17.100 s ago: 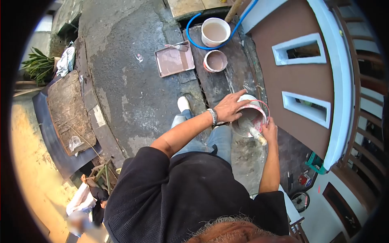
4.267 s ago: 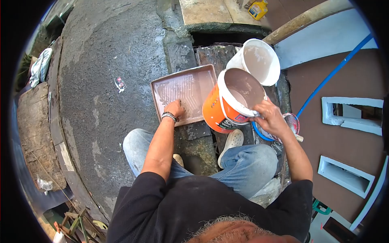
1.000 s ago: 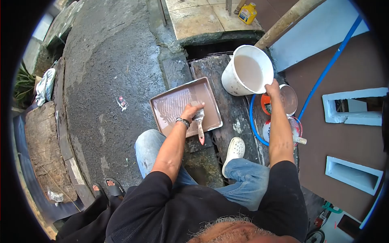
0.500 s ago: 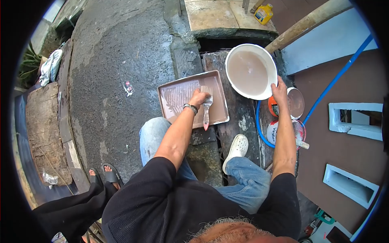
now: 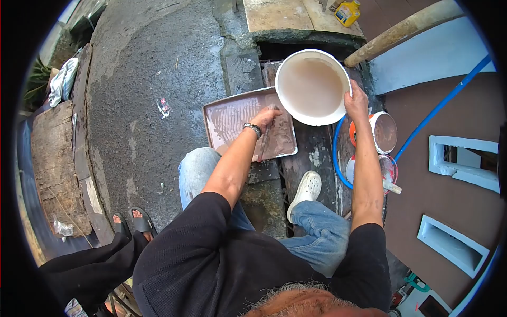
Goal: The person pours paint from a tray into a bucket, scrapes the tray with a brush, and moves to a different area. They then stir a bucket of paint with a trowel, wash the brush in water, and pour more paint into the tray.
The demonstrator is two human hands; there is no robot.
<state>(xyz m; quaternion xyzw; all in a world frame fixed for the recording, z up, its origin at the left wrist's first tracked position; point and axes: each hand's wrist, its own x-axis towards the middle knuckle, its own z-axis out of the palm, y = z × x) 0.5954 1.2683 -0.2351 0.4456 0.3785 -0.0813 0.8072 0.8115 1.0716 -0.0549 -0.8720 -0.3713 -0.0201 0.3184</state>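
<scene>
My left hand (image 5: 266,117) is closed around a paintbrush (image 5: 265,137), turned edge-on over the paint tray (image 5: 235,113). Its bristles are hard to make out behind my fingers. The shallow tray has a ribbed slope and is coated in brownish paint. My right hand (image 5: 357,99) grips the right rim of a round white bucket (image 5: 317,121). Cloudy brownish liquid (image 5: 311,87) fills much of it. The bucket is held just beside the tray and overlaps its upper right corner from this view.
On the right, an orange-and-white paint bucket (image 5: 384,133) and another paint bucket (image 5: 390,168) stand near a blue hose (image 5: 438,108). A yellow bottle (image 5: 347,13) sits on a tiled ledge (image 5: 274,16). Another person's sandalled feet (image 5: 140,219) are at left on the wet concrete (image 5: 148,105).
The white bucket has moved left and slightly up, closer over the tray, with my right hand on it. The brush has turned from its flat face to edge-on in my left hand.
</scene>
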